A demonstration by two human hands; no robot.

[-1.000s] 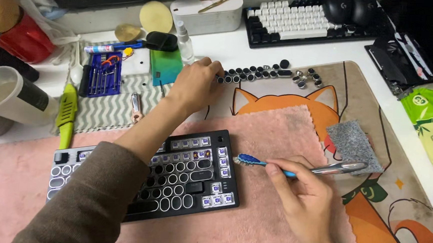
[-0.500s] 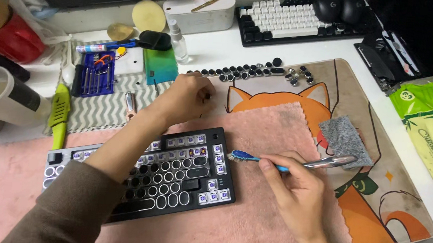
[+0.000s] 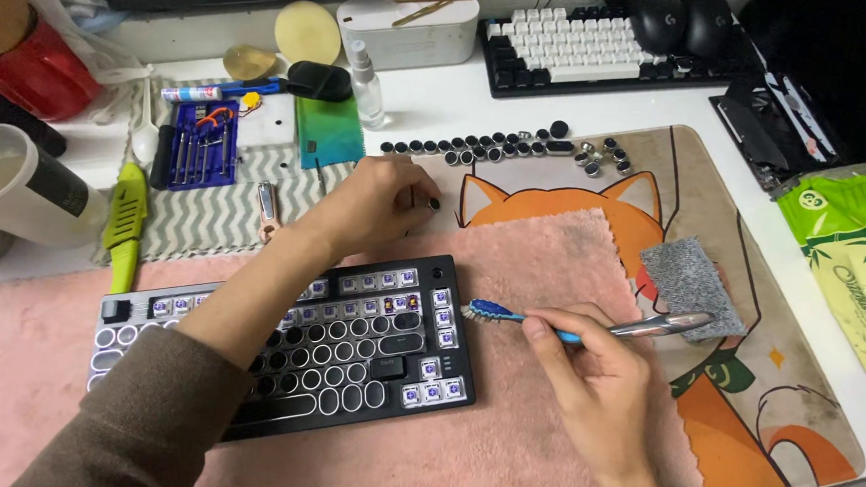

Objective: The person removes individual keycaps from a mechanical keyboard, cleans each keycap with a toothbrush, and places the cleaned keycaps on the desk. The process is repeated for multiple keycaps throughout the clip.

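Right hand, lower right of centre: fingers closed around a toothbrush with blue bristled head and silver handle. Brush lies near level, head pointing left, bristles just beside the right edge of the keyboard, handle end reaching over a small grey scouring cloth.

Black compact keyboard with round black keycaps, lower centre, on a pink fluffy towel. Several keys in its top row and right column are bare, pale purple switches exposed.

Left hand, centre of frame, above the keyboard's upper edge: forearm in brown sleeve crosses over the keyboard's left half. Fingers curled down, tips pinched on something small and dark at the towel's upper edge; what it is, I cannot tell.

Row of loose round black keycaps, upper centre, on a desk mat printed with an orange fox.

Upper left: blue case of small screwdrivers, yellow-green handled tool on a grey zigzag cloth.

Top edge: black-and-white keyboard.
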